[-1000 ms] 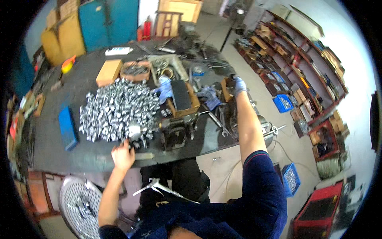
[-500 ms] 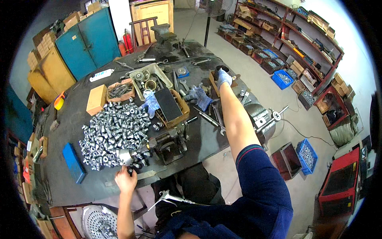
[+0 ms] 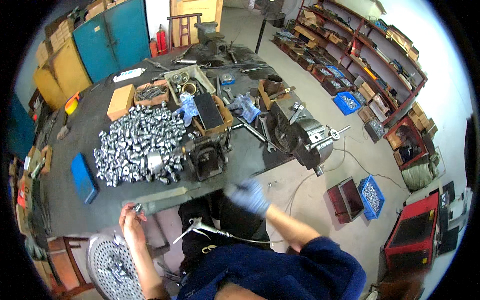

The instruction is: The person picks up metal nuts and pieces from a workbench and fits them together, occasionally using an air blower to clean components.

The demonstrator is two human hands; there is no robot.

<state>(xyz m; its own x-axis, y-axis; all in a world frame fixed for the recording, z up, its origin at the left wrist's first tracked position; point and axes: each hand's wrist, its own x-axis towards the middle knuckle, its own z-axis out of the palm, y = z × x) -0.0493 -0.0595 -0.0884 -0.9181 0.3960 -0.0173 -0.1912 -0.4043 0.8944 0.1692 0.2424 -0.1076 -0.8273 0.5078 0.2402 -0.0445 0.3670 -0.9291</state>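
Note:
My bare left hand (image 3: pixel 132 222) is closed on a small shiny metal fitting (image 3: pixel 138 208) at the near edge of the dark workbench (image 3: pixel 55 210). Beyond it spreads a large pile of similar fittings (image 3: pixel 135 135). A small bench device with a silvery round head (image 3: pixel 155 163) and dark body (image 3: pixel 207 162) stands at the pile's right side. My right hand (image 3: pixel 251 197), in a blue-and-white glove, is in front of the bench edge above my lap. Motion smears its fingers, so whether it holds anything is hidden. An air blow gun (image 3: pixel 200 227) lies across my lap.
A perforated metal stool (image 3: pixel 95 255) bears more fittings at the lower left. On the bench are a blue flat box (image 3: pixel 83 178), a cardboard box with a dark phone-like slab (image 3: pixel 208 111), wrenches (image 3: pixel 265 131) and a machine vise (image 3: pixel 310 142). Blue bins (image 3: pixel 372 197) stand on the floor.
My right hand has come back from the small cardboard box at the far right to above my lap. My left hand has moved left and nearer, from beside the device, with a fitting now visible.

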